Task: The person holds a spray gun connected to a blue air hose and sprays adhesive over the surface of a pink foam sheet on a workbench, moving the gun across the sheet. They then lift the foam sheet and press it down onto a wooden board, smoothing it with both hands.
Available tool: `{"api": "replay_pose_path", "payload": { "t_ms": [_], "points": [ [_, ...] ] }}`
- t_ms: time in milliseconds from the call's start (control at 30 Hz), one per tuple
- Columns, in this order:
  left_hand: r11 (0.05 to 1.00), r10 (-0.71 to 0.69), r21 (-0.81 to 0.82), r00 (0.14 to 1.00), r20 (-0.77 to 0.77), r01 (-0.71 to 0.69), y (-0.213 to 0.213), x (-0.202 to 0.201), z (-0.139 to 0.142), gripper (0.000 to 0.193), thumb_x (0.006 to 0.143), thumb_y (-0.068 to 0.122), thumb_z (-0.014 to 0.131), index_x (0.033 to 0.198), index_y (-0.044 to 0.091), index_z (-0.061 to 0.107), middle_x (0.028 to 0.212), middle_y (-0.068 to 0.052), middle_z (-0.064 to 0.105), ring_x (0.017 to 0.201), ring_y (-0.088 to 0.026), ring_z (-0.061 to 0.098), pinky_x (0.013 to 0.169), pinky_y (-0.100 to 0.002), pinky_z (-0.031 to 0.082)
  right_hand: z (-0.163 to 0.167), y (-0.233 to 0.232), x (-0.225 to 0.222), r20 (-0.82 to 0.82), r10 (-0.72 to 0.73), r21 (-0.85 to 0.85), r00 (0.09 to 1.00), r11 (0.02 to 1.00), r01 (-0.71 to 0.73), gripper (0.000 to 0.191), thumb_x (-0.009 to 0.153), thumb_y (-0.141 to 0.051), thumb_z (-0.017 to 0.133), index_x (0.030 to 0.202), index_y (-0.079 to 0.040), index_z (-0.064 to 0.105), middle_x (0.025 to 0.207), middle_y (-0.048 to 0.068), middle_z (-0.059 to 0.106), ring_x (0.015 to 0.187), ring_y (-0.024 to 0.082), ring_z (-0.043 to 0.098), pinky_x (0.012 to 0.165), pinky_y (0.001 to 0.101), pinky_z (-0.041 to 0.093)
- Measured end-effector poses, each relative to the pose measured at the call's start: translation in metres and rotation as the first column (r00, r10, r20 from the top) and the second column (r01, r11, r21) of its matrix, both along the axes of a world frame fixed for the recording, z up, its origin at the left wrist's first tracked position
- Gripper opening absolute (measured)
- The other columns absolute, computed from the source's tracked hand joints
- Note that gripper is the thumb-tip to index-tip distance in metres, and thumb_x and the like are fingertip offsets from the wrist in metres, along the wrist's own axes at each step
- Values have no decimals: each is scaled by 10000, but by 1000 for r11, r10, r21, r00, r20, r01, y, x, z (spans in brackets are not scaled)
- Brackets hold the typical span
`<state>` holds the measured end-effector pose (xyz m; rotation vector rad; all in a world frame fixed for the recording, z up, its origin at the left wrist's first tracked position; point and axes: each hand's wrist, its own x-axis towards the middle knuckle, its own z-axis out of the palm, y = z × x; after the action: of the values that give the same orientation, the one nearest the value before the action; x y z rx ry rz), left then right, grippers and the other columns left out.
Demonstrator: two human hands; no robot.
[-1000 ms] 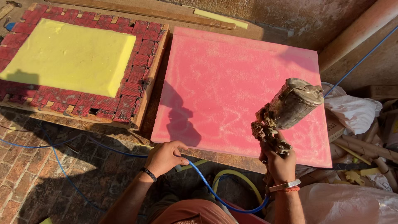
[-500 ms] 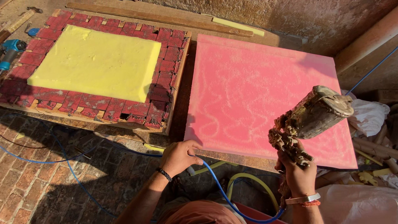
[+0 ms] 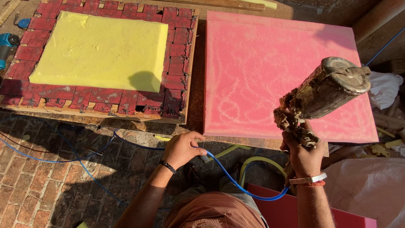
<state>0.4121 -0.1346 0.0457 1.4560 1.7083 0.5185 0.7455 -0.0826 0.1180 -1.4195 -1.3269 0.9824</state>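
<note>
Spray gun (image 3: 320,90) gripped in right hand (image 3: 303,157) over pink foam (image 3: 261,71); left hand (image 3: 182,148) pinches blue hose (image 3: 236,181).

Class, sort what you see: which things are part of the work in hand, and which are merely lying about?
In use:
right hand
crusted spray gun with metal cup
left hand
thin blue hose
pink foam sheet

Lying about:
yellow foam slab
red webbed wooden frame
white sacks
blue power tool

A yellow foam slab (image 3: 101,50) lies on a red webbed wooden frame (image 3: 177,63), with a blue power tool (image 3: 6,44) just beside the frame's left edge.
</note>
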Motion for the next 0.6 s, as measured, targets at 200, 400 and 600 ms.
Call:
{"api": "replay_pose_path", "payload": {
  "t_ms": [200, 400, 600],
  "points": [
    [985, 108, 131, 994, 24, -110, 1, -24, 6, 430, 691, 341, 923, 1074, 222, 768, 816, 20, 768, 768, -161, 740, 657, -348, 565, 38, 11, -28, -98, -15, 91, 995, 996, 24, 367, 940, -4, 669, 1305, -19, 637, 814, 13, 663, 683, 84, 611, 616, 247, 494],
    [991, 99, 85, 995, 31, -102, 4, -21, 13, 429, 692, 348, 923, 1074, 228, 771, 791, 13, 761, 737, -163, 731, 641, -349, 556, 43, 15, -29, -85, -24, 78, 996, 997, 31, 304, 945, -12, 682, 1245, -6, 639, 810, 26, 661, 690, 91, 612, 614, 247, 491],
    [996, 24, 87, 1000, 16, -25, 11, -12, 15, 446, 670, 315, 942, 1067, 203, 773, 740, 15, 752, 700, -151, 721, 623, -339, 543, 22, -9, -14, 95, -38, -33, 995, 999, 41, 301, 942, -38, 700, 1237, 5, 657, 740, 45, 663, 627, 106, 610, 567, 266, 481]
  ]
}}
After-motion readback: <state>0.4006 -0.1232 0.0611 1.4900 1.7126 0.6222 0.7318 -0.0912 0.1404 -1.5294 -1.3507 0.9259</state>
